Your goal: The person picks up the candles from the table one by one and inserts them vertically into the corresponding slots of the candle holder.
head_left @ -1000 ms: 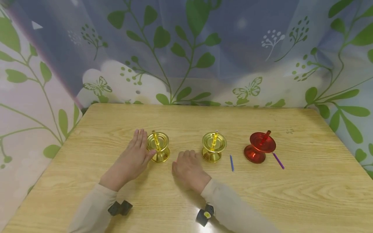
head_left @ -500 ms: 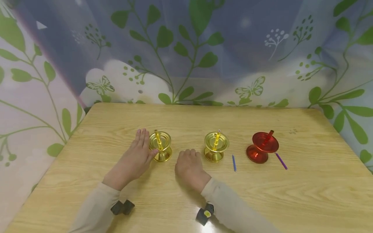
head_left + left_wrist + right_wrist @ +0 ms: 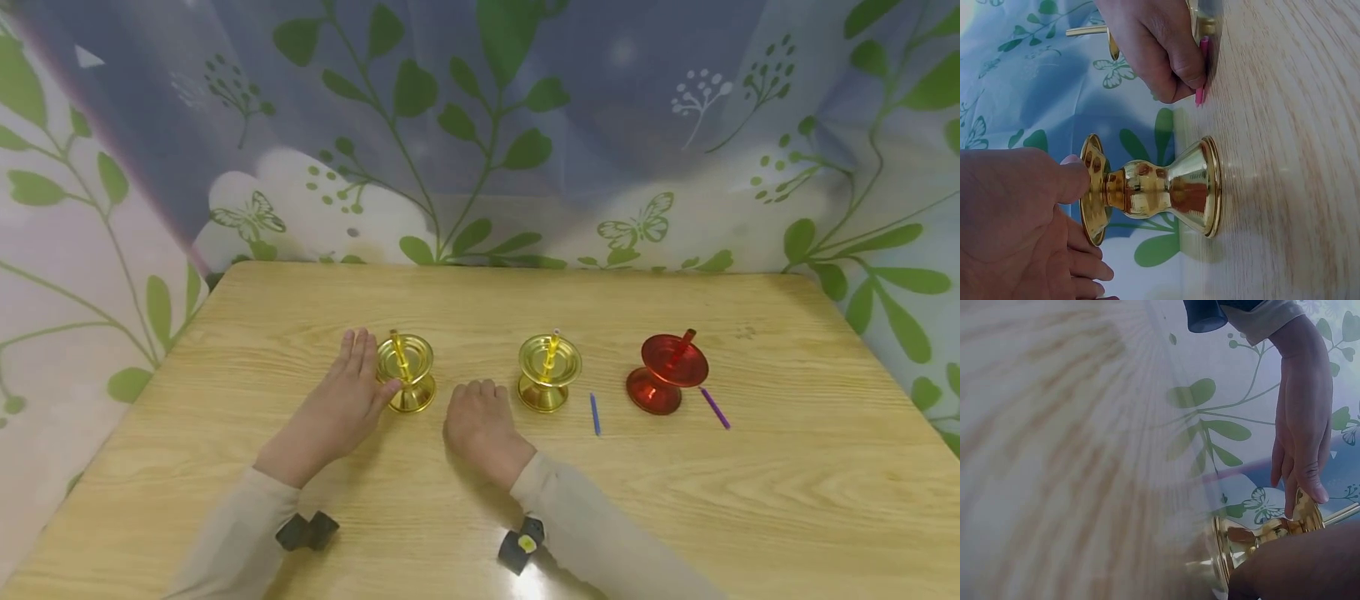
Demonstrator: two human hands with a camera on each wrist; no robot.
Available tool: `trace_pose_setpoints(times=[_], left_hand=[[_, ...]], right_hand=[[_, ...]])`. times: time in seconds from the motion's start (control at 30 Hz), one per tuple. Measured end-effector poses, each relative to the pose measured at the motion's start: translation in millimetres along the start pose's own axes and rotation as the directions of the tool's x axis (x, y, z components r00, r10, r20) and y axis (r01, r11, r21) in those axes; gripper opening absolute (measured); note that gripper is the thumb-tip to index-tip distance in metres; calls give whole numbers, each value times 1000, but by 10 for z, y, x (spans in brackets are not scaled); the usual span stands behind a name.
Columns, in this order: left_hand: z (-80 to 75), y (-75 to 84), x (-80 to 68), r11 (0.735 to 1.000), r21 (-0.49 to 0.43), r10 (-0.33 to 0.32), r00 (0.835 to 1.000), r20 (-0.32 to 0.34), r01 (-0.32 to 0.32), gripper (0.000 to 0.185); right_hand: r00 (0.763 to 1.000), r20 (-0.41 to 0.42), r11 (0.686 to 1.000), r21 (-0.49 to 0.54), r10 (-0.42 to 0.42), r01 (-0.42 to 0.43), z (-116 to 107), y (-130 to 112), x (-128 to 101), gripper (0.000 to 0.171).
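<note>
My left hand (image 3: 326, 421) lies along the left side of a shiny gold candle holder (image 3: 412, 397), its fingers straight. In the left wrist view the thumb (image 3: 1074, 179) touches the rim of the holder's dish. This holder stands upright, and a thin gold spike rises from its dish. To the right of it, my right hand (image 3: 483, 427) rests low on the table with curled fingers. A small pink candle (image 3: 1200, 95) is pinched there, close over the wood in the left wrist view; from the head view the hand hides it.
A second gold candle holder (image 3: 543, 396) stands right of my right hand. Further right, a red candle holder (image 3: 654, 393) leans to the right in view. A blue candle (image 3: 596, 414) and a purple candle (image 3: 715, 408) lie on the wooden table (image 3: 450, 550). A patterned curtain (image 3: 480, 133) hangs behind.
The head view sways slightly right and then back left. Both hands and all the holders keep their places on the table.
</note>
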State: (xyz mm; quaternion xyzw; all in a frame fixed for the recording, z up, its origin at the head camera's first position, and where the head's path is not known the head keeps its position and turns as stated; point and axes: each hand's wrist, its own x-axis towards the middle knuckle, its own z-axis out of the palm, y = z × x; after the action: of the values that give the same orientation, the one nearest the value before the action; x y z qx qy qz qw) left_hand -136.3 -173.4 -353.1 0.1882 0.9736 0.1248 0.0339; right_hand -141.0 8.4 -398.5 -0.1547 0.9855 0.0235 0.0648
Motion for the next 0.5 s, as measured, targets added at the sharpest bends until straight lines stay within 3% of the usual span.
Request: trace_pose_setpoints(times=[0.5], left_hand=[[-20,-6,-9,997,-71,-6,1000,4,6,71]], right_hand=[[1000,5,999,-41,-2,2,-30,-10,-5,22]])
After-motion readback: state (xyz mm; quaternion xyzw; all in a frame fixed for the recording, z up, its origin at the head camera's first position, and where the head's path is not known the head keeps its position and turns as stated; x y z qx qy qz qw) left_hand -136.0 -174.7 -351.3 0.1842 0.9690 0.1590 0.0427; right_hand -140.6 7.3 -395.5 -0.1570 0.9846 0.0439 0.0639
